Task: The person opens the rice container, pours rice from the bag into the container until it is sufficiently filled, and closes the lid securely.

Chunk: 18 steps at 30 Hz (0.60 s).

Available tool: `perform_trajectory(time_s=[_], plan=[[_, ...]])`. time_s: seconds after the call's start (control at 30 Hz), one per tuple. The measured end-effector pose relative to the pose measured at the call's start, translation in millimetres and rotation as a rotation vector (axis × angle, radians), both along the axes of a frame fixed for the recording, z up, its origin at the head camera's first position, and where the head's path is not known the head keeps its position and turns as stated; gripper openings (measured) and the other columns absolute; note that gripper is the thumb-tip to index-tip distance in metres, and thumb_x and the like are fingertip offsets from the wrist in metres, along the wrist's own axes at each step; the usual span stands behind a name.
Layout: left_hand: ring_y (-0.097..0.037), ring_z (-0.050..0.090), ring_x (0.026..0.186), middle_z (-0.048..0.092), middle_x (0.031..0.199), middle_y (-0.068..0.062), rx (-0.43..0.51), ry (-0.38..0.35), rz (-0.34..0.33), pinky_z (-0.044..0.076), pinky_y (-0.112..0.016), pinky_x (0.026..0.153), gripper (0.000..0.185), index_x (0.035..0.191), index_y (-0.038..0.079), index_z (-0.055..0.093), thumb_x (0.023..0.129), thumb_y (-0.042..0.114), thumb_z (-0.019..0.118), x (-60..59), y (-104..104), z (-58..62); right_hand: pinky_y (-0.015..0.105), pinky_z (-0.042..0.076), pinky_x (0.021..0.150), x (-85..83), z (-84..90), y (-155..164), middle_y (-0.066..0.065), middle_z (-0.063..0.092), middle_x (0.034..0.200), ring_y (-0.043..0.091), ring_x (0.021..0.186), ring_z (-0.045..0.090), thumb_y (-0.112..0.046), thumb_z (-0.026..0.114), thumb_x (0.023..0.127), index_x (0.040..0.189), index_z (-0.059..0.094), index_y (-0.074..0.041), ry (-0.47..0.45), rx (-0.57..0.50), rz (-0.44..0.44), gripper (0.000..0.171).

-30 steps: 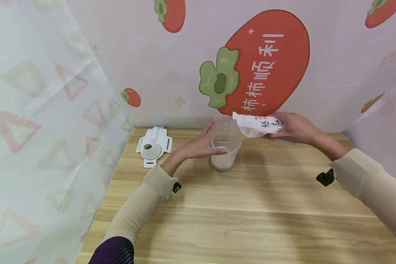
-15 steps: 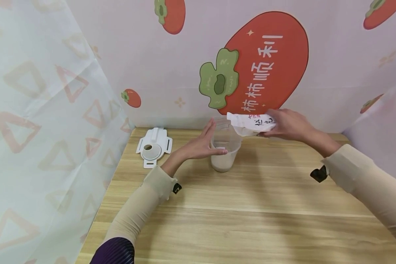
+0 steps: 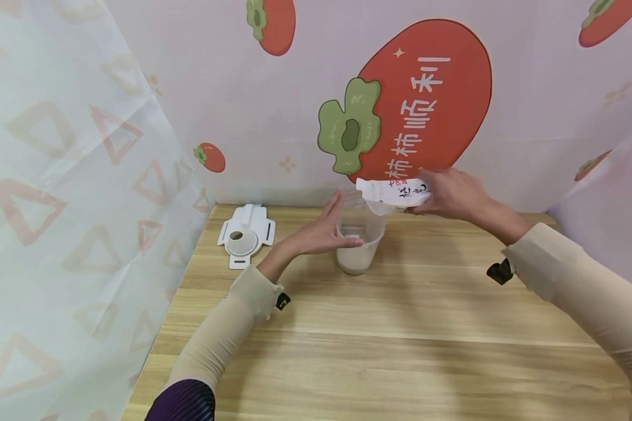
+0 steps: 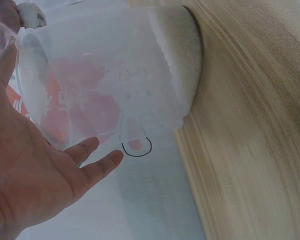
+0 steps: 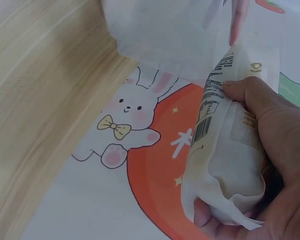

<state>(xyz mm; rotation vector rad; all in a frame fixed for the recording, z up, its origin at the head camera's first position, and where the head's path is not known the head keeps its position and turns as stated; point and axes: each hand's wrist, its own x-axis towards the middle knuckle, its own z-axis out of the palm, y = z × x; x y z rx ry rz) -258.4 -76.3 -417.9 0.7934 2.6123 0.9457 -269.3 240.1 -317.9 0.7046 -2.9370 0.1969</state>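
A clear plastic container [image 3: 362,234] stands upright on the table, a pale grainy layer [image 4: 177,50] in its bottom. My left hand [image 3: 318,234] rests against its rim on the left, fingers spread and fairly straight, thumb across the near side. My right hand [image 3: 455,196] grips a white paper-like bag [image 3: 395,194] with handwriting and red print, tipped over with its left end above the container's rim. In the right wrist view the bag [image 5: 230,145] shows a barcode and printed text, thumb on one side and fingers round its lower end. Whether anything is falling from it cannot be told.
A white plastic piece [image 3: 244,237] with a round collar and slotted tabs lies on the wooden table [image 3: 379,339] left of the left hand. A wall [image 3: 274,117] with printed persimmons rises behind the table, and another patterned sheet [image 3: 84,234] stands at the left.
The right hand has shifted left with the bag, bringing the bag's end further over the container. The left hand and the container have stayed in place.
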Motion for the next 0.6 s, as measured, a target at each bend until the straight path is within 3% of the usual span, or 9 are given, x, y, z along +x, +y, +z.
perform_trajectory(time_s=[0.17, 0.4, 0.6], plan=[[-0.031, 0.050, 0.146, -0.022, 0.177, 0.006, 0.007, 0.007, -0.002, 0.055, -0.045, 0.103, 0.125, 0.168, 0.025, -0.017, 0.090, 0.074, 0.068, 0.2, 0, -0.1, 0.051, 0.058, 0.073, -1.2, 1.9, -4, 0.018, 0.068, 0.129, 0.035, 0.101, 0.065, -0.046, 0.095, 0.075, 0.139, 0.061, -0.008, 0.003, 0.031, -0.013, 0.082], [-0.030, 0.057, 0.138, -0.025, 0.175, 0.014, 0.006, 0.001, 0.000, 0.057, -0.043, 0.098, 0.125, 0.168, 0.029, -0.018, 0.089, 0.074, 0.068, 0.3, 1, -1.0, 0.050, 0.057, 0.068, -2.3, 4.0, -11, 0.019, 0.071, 0.123, 0.035, 0.097, 0.064, -0.047, 0.093, 0.076, 0.139, 0.063, -0.009, 0.005, 0.088, -0.044, 0.080], [-0.030, 0.047, 0.148, -0.028, 0.172, 0.020, 0.008, 0.001, -0.001, 0.055, -0.044, 0.102, 0.124, 0.167, 0.030, -0.018, 0.090, 0.074, 0.068, -0.1, 0, -1.6, 0.053, 0.059, 0.074, -2.5, 6.2, -18, 0.023, 0.071, 0.124, 0.039, 0.100, 0.063, -0.048, 0.092, 0.076, 0.142, 0.063, -0.010, 0.036, 0.155, -0.053, 0.081]])
